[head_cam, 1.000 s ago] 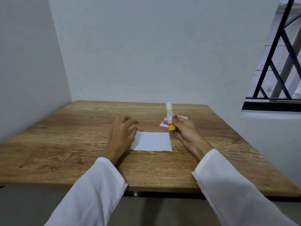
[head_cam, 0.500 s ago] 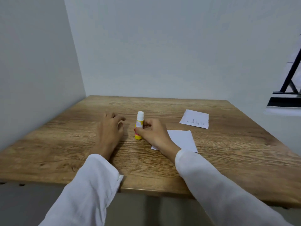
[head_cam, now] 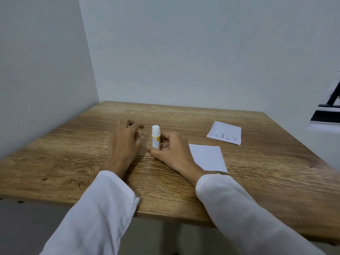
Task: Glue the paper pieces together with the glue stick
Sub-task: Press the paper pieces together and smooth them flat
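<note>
A white and yellow glue stick stands upright on the wooden table, its white cap on top. My right hand grips its lower part with thumb and fingers. My left hand rests on the table just left of the stick, fingers loosely curled, holding nothing. A blank white paper piece lies flat right of my right wrist. A second white paper piece with faint print lies farther back on the right.
Grey walls close the table at the left and back. A dark window frame sits at the far right. The table's front edge runs across below my sleeves.
My right hand brought the glue stick from above the papers leftward and down onto the table, standing it beside my left hand. The view swung left.
</note>
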